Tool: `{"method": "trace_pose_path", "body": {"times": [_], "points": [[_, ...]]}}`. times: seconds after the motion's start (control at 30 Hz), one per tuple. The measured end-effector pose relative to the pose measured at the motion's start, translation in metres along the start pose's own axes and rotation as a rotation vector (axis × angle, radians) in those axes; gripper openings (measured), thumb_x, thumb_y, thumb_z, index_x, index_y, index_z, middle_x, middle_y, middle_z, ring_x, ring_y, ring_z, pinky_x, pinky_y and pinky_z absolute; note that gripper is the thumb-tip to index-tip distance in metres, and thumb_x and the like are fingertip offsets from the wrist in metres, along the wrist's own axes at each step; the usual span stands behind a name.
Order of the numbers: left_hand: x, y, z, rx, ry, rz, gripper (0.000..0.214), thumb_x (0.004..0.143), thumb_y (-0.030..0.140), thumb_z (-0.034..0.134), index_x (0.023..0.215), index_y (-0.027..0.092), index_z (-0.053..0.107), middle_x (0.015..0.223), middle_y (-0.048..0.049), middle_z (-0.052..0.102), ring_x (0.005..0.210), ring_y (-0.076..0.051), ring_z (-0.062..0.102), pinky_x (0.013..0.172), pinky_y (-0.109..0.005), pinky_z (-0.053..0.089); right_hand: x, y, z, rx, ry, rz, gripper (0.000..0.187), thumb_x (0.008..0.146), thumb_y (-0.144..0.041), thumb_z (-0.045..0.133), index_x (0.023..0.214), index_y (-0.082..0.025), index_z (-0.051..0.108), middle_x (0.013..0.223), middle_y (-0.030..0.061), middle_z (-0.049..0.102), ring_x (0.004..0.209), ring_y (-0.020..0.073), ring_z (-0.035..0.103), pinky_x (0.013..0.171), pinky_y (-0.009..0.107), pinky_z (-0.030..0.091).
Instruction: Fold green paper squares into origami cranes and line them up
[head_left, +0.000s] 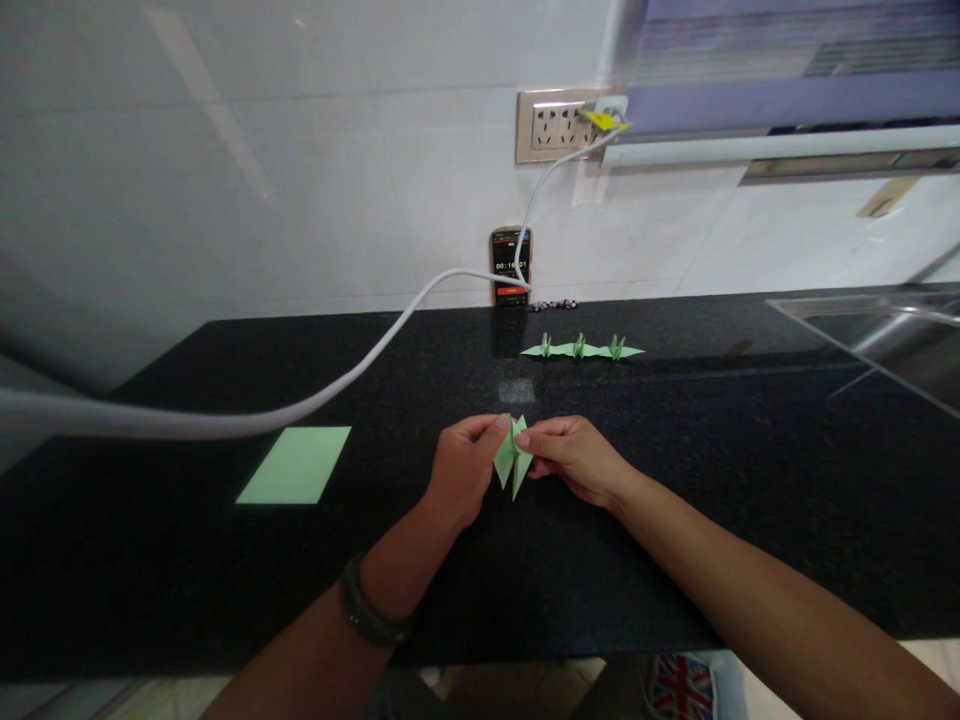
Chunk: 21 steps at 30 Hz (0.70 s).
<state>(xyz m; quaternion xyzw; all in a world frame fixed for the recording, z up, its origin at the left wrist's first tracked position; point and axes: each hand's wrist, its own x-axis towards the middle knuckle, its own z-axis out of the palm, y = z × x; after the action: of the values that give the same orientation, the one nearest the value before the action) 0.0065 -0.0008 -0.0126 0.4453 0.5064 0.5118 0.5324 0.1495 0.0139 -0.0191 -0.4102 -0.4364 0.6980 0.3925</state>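
The black worktop [750, 480] carries everything. A white cable [360, 365] crosses it on the left, above a flat green paper sheet [295, 465]. Near the wall stands a phone [511, 266], and in front of it three folded cranes [581, 348] sit in a row. The left hand [461, 470] and right hand [574, 458] both pinch a half-folded green paper [512, 457] in their grip, just above the worktop's middle.

Three folded cranes [581, 348], a flat green sheet [295, 465], phone [511, 266], white cable [330, 392], black counter [750, 480].
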Motion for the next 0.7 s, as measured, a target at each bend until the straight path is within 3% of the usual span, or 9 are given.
{"method": "trace_pose_path", "body": {"times": [0.33, 0.5, 0.6, 0.7], "points": [[-0.0014, 0.003, -0.0001, 0.034, -0.057, -0.002, 0.03, 0.063, 0.039, 0.065, 0.077, 0.012, 0.065, 0.067, -0.005, 0.064, 0.057, -0.014, 0.057, 0.054, -0.026, 0.045, -0.0007, -0.0022, 0.0001, -0.136, -0.009, -0.054, 0.026, 0.058, -0.037, 0.071, 0.063, -0.012, 0.066, 0.055, 0.0001, 0.059, 0.043, 0.0045, 0.047, 0.044, 0.019, 0.04], [0.0016, -0.0013, -0.0024, 0.031, -0.033, 0.023, 0.031, 0.066, 0.041, 0.061, 0.079, 0.013, 0.065, 0.067, -0.0046, 0.064, 0.056, -0.013, 0.057, 0.055, -0.026, 0.045, -0.0023, -0.0038, 0.0014, -0.025, -0.064, -0.043, 0.029, 0.067, -0.041, 0.063, 0.061, -0.013, 0.063, 0.054, -0.0011, 0.057, 0.047, 0.0056, 0.05, 0.051, 0.021, 0.044], [0.0032, -0.0025, -0.0036, 0.002, 0.027, 0.035, 0.032, 0.065, 0.042, 0.061, 0.079, 0.013, 0.065, 0.066, -0.0043, 0.064, 0.056, -0.013, 0.057, 0.054, -0.025, 0.045, -0.0028, -0.0043, 0.0006, 0.027, -0.109, -0.037, 0.024, 0.067, -0.038, 0.064, 0.073, -0.015, 0.065, 0.059, -0.0012, 0.058, 0.052, 0.0068, 0.054, 0.056, 0.023, 0.047], [0.004, -0.0028, -0.0037, -0.013, 0.076, 0.051, 0.033, 0.065, 0.042, 0.062, 0.08, 0.013, 0.065, 0.067, -0.0043, 0.064, 0.057, -0.014, 0.058, 0.054, -0.025, 0.045, -0.002, -0.0028, -0.0013, -0.008, -0.125, -0.059, 0.03, 0.064, -0.031, 0.068, 0.09, -0.017, 0.065, 0.07, 0.0003, 0.062, 0.058, 0.0076, 0.056, 0.059, 0.023, 0.048]]}}
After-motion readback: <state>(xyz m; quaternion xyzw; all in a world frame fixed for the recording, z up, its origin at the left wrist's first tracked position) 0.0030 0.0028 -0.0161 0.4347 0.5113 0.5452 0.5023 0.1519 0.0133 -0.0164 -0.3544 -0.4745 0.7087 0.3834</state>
